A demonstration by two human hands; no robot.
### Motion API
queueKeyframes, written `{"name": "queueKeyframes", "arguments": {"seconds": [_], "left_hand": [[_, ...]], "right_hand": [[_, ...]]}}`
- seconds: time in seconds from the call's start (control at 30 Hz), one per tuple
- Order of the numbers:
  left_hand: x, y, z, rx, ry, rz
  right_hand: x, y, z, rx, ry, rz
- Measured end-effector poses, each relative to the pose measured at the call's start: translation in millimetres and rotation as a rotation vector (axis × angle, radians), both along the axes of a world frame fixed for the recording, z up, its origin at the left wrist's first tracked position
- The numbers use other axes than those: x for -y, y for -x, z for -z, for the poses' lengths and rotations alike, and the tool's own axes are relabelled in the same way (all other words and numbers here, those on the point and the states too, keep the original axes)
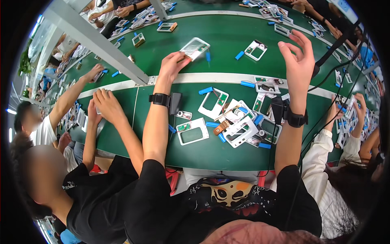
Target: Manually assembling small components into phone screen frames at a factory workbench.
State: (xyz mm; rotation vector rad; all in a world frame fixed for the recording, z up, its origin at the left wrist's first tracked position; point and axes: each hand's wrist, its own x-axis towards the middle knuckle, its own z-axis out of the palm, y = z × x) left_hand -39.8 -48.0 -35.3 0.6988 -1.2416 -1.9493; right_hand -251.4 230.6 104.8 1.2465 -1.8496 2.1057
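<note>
Currently, the left grip is pinching a white frame by its near-left corner, thumb and fingers closed on the edge. The frame is held over the far green surface, just beyond the pale metal rail that divides it from the near worktop. A blue cylinder sits just beside the frame's right side; whether a wire joins the two is too small to tell.

The right grip is empty and released, raised over the far side with its fingers apart and loosely curved. Another pale frame lies just to the left of those fingertips. To the right of the held frame, well apart from it, a frame with a cut-out opening rests on the far surface, with a second blue cylinder at its near-left side.

Both wrists wear black straps, the left strap and the right strap. Between the forearms, a heap of white frames is piled on the near worktop, mixed with blue cylinders and a brown piece. A frame with a green board lies flat at the heap's left.

On the left, a co-worker's hands meet around a pale item, mostly hidden. On the right, a white-sleeved co-worker's hand is near more frames. A grey post slants across the far left.
</note>
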Motion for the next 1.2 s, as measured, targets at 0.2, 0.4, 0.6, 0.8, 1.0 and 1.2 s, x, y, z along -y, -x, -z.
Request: {"name": "queueKeyframes", "arguments": {"seconds": [0.2, 0.4, 0.6, 0.8, 1.0, 1.2], "left_hand": [[37.4, 2.5, 26.8, 0.306, 0.121, -0.13], [59.7, -6.2, 23.5, 0.868, 0.592, -0.185], [51.3, -8.2, 21.7, 0.954, 0.761, -0.377], [10.8, -6.7, -31.4, 0.829, 1.16, -0.345], [-77.9, 13.2, -75.7, 0.766, 1.028, 0.804], [-111.4, 4.0, -40.3, 0.896, 1.283, 0.709]], "right_hand": [[-9.8, 9.5, -2.9, 0.018, -0.016, 0.029], [-10.4, 9.1, -1.1, 0.025, -0.025, 0.015], [-10.8, 6.3, -1.6, 0.024, -0.048, 0.012], [-6.8, 8.4, 0.3, -0.012, -0.095, -0.053], [5.3, 1.6, 7.2, -0.047, -0.202, -0.136], [13.6, -11.8, 8.9, -0.069, -0.275, -0.267]]}}
